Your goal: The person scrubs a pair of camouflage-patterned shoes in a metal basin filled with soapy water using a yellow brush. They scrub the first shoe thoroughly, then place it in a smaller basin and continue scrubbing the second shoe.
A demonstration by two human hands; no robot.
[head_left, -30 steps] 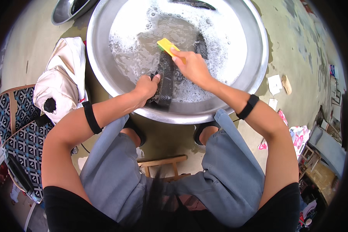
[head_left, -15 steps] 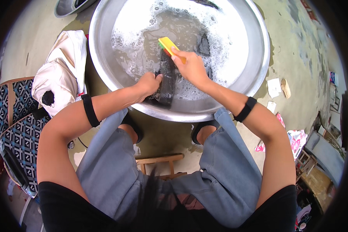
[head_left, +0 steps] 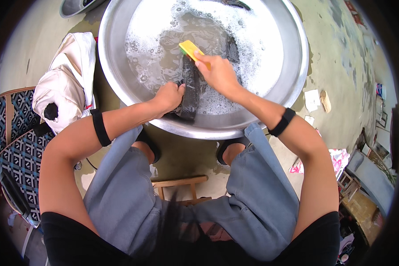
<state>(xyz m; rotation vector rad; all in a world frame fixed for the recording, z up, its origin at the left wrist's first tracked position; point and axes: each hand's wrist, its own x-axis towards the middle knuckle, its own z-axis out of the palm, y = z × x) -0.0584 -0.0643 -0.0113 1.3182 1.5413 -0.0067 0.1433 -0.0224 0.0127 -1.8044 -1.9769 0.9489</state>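
In front of me a large round metal basin (head_left: 112,75) holds soapy, greyish water with white foam. My right hand (head_left: 218,76) grips a yellow scrubbing brush (head_left: 191,48) with green bristles showing at its tip. The brush rests at the upper end of a wet, dark strip of cloth (head_left: 190,91) that slopes down the near wall of the basin. My left hand (head_left: 170,96) is closed on the cloth's left edge, its fingers partly hidden. More dark fabric (head_left: 232,49) lies in the water to the right of the brush.
A cream cloth (head_left: 60,91) and a patterned bag (head_left: 20,164) stand at my left. Part of another metal basin (head_left: 75,8) shows at the far left. White paper pieces (head_left: 311,100) and a pink-and-white plastic bag (head_left: 338,160) lie on the floor at right. A wooden stool (head_left: 181,182) is beneath me.
The brush in my right hand has shifted very slightly toward the upper left. My left hand keeps its hold on the cloth. The whole view has moved a little.
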